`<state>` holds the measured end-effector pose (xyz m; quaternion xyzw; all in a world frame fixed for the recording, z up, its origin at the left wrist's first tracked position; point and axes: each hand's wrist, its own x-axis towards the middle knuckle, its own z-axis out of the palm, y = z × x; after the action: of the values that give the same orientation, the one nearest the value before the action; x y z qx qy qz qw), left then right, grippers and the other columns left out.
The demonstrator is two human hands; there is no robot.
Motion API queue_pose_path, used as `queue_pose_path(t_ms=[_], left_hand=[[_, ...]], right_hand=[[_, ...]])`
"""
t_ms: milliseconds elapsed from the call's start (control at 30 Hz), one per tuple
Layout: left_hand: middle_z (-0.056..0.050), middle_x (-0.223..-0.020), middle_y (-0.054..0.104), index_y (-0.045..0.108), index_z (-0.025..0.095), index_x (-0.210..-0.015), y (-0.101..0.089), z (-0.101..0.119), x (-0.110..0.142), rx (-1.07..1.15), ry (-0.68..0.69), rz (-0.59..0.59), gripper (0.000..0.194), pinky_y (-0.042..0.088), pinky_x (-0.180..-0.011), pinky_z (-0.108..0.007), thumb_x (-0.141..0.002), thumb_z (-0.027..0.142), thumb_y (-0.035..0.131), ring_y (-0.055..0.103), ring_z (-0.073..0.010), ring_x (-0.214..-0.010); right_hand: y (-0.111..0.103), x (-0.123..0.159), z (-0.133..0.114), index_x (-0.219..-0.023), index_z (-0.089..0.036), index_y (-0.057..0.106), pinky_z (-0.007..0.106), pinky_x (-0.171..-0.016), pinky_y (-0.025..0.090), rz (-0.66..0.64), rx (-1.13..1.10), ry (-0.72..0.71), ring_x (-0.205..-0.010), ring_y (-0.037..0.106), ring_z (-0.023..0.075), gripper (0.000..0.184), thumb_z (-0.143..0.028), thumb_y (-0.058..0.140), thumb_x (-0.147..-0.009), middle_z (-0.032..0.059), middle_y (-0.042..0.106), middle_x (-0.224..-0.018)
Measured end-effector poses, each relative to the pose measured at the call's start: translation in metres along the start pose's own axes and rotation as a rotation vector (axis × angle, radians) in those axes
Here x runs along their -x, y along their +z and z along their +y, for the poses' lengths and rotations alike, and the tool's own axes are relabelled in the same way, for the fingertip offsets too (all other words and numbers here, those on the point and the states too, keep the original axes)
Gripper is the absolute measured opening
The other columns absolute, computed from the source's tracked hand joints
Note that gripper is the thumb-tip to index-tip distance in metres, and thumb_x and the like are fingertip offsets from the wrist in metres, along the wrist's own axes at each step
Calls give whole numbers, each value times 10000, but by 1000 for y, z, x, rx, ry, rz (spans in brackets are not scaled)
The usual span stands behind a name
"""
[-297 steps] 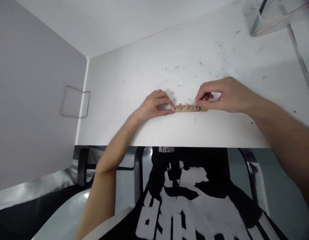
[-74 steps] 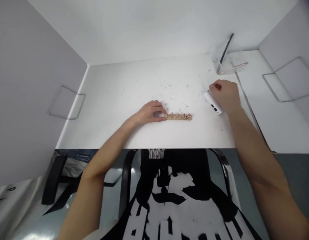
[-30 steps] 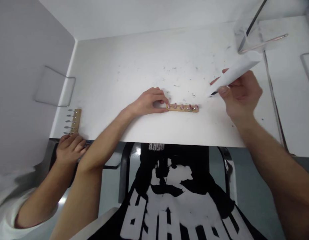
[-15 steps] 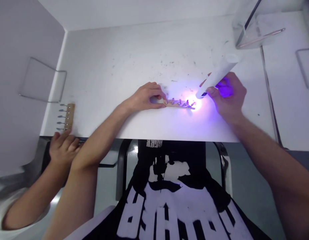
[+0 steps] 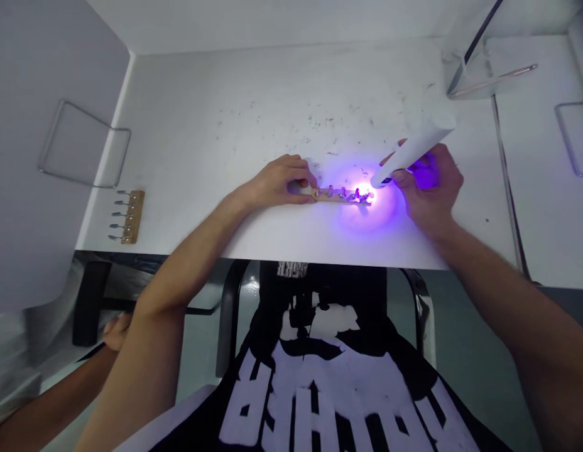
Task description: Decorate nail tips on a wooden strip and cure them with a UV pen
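A small wooden strip (image 5: pixel 341 195) with several metal pins set in it lies on the white table (image 5: pixel 254 113). My left hand (image 5: pixel 279 182) pinches the strip's left end, fingers closed on it. My right hand (image 5: pixel 430 185) grips a white pen-shaped lamp (image 5: pixel 414 147), tilted with its tip just above the strip's right end. A violet glow lights that end and the table around it.
A second wooden strip with pins (image 5: pixel 129 216) lies near the table's left front edge. Another person's hand (image 5: pixel 116 331) hangs below that edge. A clear plastic stand (image 5: pixel 480 59) sits at the back right. Grey dividers with wire brackets (image 5: pixel 81 145) flank the table.
The other person's hand has dropped from the table's left edge, leaving the second strip there. My right hand holds the lit lamp at the strip's right end as before.
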<state>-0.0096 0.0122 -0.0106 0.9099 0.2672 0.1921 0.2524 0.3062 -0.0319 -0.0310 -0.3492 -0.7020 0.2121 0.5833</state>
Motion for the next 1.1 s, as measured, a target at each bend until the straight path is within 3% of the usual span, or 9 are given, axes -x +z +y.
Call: queue_pose_path(t_ms=[167,300,400,500,533,667,800,900,1100], left_hand=[[-26,-879,677,753,256,-969,1,-2,0,25,-8,4,392,420,-841,-318,-787,602,758,573,-184,-886],[-26,-902,680,753,260,-985,1,-2,0,18,-6,1,363,416,-837,-318,-801,573,758,570,-181,-886],[-25,-890,681,754,260,-987,1,-2,0,19,-4,2,361,415,-830,-318,-800,569,761,569,-181,-877],[-27,-892,686,754,257,-975,1,-1,-1,26,-13,0,374,417,-844,-322,-794,584,761,575,-181,-875],[-28,-896,688,754,256,-976,2,-1,-2,26,-14,0,378,418,-849,-322,-793,587,760,577,-181,-877],[-29,-892,687,755,256,-981,2,-2,-2,14,-1,7,385,418,-832,-318,-795,593,755,581,-181,-874],[-30,-888,687,756,255,-970,2,-1,-2,10,-3,0,373,417,-836,-318,-802,588,751,580,-180,-869],[-29,-883,684,756,253,-970,1,0,-2,10,-6,-4,362,414,-843,-317,-808,576,750,579,-180,-871],[-23,-858,671,757,253,-970,2,0,-2,11,-16,-5,358,411,-845,-315,-810,573,748,566,-175,-854]], right_hand=[[2,1,-1,-1326,-314,601,385,-770,666,1,-35,-42,-915,750,192,521,-392,761,-836,-8,744,-1040],[4,-5,2,-1471,-390,433,365,-692,675,1,-47,-155,-881,748,186,745,-487,771,-813,-24,718,-1143],[6,-9,0,-1519,-448,331,331,-677,679,25,-68,-218,-891,745,156,819,-451,763,-822,-32,469,-1532],[6,-11,-5,-1528,-500,274,375,-788,689,22,-39,-204,-948,740,154,843,-431,747,-834,-78,206,-1671],[6,-11,-6,-1530,-522,244,391,-803,688,7,-28,-200,-947,738,153,857,-435,742,-838,-87,236,-1661],[6,-10,-5,-1538,-541,170,370,-709,679,-41,11,-183,-875,730,146,888,-442,726,-852,-86,589,-1404],[7,-10,-1,-1503,-498,292,281,-576,623,49,25,-217,-822,701,108,878,-563,774,-771,-44,429,-1524],[7,-12,4,-1456,-467,339,214,-476,529,104,67,-188,-818,667,100,914,-644,805,-689,-24,517,-1358],[3,-15,19,-1423,-461,348,280,-553,582,131,83,-267,-842,669,102,968,-707,814,-610,-8,354,-1407]])
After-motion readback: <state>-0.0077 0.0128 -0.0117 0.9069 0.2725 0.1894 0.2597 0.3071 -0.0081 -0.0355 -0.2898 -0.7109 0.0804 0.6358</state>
